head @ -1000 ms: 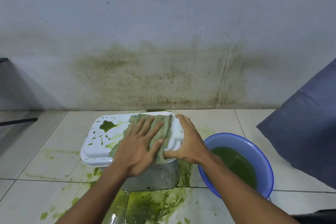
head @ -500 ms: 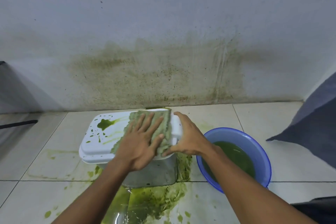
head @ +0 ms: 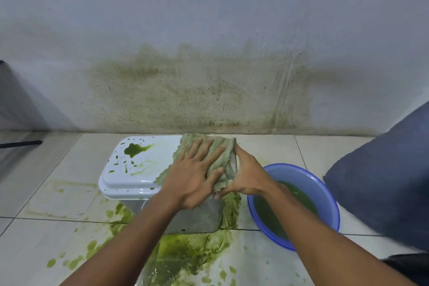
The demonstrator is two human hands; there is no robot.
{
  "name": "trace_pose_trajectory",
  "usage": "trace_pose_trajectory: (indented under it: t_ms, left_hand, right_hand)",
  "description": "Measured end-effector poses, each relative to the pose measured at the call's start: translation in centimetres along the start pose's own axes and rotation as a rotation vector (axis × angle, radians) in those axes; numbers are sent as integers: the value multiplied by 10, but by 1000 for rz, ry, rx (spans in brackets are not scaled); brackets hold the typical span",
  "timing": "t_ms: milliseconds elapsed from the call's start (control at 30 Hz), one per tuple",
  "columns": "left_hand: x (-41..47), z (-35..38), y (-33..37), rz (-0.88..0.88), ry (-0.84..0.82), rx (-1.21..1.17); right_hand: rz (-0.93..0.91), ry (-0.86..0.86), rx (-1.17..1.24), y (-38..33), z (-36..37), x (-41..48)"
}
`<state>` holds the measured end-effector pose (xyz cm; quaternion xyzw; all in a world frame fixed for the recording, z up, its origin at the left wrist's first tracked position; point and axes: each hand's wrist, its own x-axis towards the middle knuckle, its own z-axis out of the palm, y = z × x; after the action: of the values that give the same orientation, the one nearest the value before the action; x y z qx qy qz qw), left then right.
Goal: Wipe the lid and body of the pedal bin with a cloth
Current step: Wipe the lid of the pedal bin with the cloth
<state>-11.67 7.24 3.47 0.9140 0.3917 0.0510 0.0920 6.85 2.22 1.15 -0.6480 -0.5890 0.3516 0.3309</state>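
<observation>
The pedal bin stands on the tiled floor by the wall, with a white lid (head: 130, 169) spattered with green slime and a metal body (head: 197, 218) below. A green-stained cloth (head: 220, 148) lies over the lid's right half. My left hand (head: 195, 176) presses flat on the cloth, fingers spread. My right hand (head: 246, 174) holds the lid's right edge, thumb under the rim, fingers over the cloth's side. The bin's right end is hidden by both hands.
A blue basin (head: 325, 195) of green water sits just right of the bin. Green slime (head: 192, 253) spreads on the floor tiles in front of the bin. A dark blue cushion (head: 385, 183) lies at the right. The wall (head: 209, 88) behind is stained green.
My left hand and the cloth have slid towards the lid's far right corner. The right hand stays on the lid's right edge.
</observation>
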Motion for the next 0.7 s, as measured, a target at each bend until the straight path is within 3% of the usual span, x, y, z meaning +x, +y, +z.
trace_pose_trajectory:
  t_ms: [100,200,333,500,600,700]
  left_hand:
    - [5,-6,-26,-157,-23,1]
    - [33,-8,-8,-231,-88,13]
    - [37,-2,33,-83,-83,75]
    - [-8,1,-4,66,24,-30]
    - [-18,-5,-42,-62,89,-116]
    - [-4,-11,-61,-279,83,-40]
  right_hand:
    - [35,-13,-75,1,-3,0]
    - [21,-22,-29,-2,-1,-1]
    - [24,17,39,3,-1,-1]
    - [54,3,34,6,-6,-1]
    - [39,-10,44,-4,-4,1]
    - [19,16,27,-7,1,2]
